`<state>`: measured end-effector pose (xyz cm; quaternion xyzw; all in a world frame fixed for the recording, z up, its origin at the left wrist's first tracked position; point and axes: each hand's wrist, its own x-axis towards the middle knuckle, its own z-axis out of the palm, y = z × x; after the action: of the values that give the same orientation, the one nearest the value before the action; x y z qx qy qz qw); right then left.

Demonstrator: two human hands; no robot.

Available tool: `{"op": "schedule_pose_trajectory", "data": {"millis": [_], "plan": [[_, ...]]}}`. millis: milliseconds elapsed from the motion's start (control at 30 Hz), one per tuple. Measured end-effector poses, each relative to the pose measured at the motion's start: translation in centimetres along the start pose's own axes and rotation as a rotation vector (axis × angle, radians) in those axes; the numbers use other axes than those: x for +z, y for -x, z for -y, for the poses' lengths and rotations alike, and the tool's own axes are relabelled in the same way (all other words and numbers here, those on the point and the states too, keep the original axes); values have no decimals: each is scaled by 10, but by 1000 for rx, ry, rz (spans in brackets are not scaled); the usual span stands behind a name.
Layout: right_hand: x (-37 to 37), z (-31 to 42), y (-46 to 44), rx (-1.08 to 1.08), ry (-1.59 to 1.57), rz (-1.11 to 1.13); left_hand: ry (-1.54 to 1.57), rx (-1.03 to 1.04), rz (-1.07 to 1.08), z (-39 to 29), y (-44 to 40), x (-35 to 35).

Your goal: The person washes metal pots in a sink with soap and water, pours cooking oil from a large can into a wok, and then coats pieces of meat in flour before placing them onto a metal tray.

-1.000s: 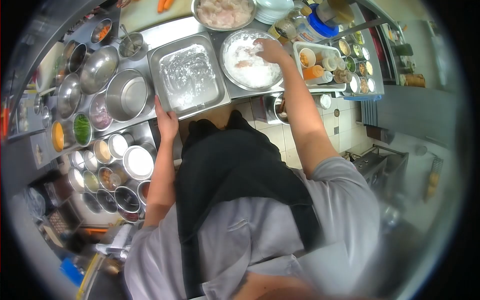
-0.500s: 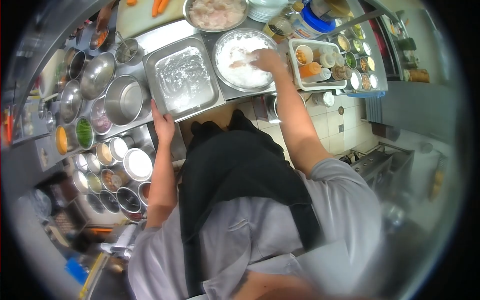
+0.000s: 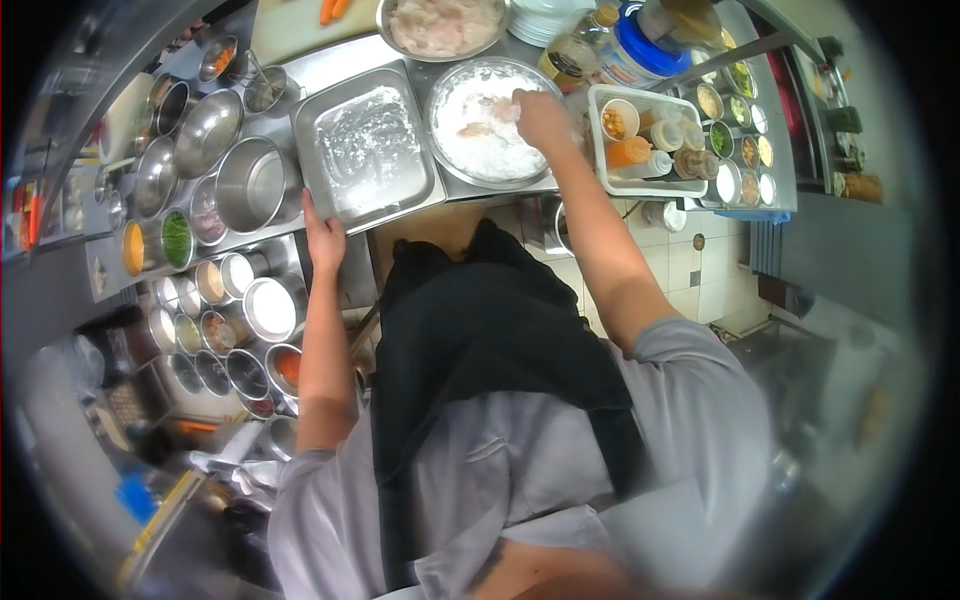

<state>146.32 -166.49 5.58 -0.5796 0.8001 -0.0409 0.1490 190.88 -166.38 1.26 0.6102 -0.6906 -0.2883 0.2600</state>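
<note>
My right hand (image 3: 545,122) reaches into a round metal bowl (image 3: 436,140) of white powder. Its fingers are closed at a floured slice of pale raw meat (image 3: 505,109), and the fingertips are partly hidden. Another pale slice (image 3: 470,130) lies on the powder to the left. My left hand (image 3: 324,240) rests at the near left corner of a rectangular steel tray (image 3: 436,180), fingers stretched along its side. White powder is smeared over the tray's bottom. Behind the powder bowl stands a metal bowl of raw pale slices (image 3: 445,25).
At right, a white basket (image 3: 655,188) holds squeeze bottles and a cup. Behind it are an oil bottle (image 3: 565,62) and a blue-lidded tub (image 3: 645,45). Steel pots (image 3: 250,185) and several ingredient containers crowd the left. A cutting board (image 3: 290,30) with carrots lies at the back.
The view has shifted slightly. My right hand has drawn its fingers together at the slice in the powder, and more of that slice shows. My left hand stays by the tray corner.
</note>
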Motion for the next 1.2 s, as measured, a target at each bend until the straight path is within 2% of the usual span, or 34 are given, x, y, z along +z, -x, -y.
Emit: {"op": "schedule_pose_trajectory", "data": {"millis": [133, 200, 333, 400, 533, 600, 733, 800, 833, 900, 933, 967, 1133, 1200], "plan": [[0, 0, 16, -131, 85, -84, 13, -10, 16, 2, 2, 1], [3, -7, 15, -259, 27, 40, 23, -20, 24, 4, -1, 0], [-1, 8, 22, -80, -180, 18, 47, 22, 9, 9, -2, 1], [11, 11, 21, -238, -29, 104, 81, 8, 29, 11, 0, 0], [8, 16, 30, -257, -10, 50, 134, 37, 37, 13, -1, -3], [11, 25, 35, -201, -3, 115, 166, 50, 54, 14, -1, -5], [5, 34, 25, -57, 118, 101, 152, 121, 44, 24, -6, -4], [4, 32, 23, 74, -71, -54, 142, 148, 29, 31, -8, -6], [11, 32, 19, 62, -64, -46, 165, 156, 51, 30, -11, -9], [27, 34, 20, -196, -285, -197, 192, 154, 66, 31, -13, -11], [34, 41, 22, -240, -237, -141, 173, 174, 58, 33, -15, -10], [38, 46, 21, -253, -119, -19, 153, 191, 52, 35, -14, -9], [29, 42, -6, -231, -46, -12, 161, 131, 58, 25, -8, -13], [18, 35, -12, -203, -126, 9, 165, 121, 60, 26, -9, -13]]}}
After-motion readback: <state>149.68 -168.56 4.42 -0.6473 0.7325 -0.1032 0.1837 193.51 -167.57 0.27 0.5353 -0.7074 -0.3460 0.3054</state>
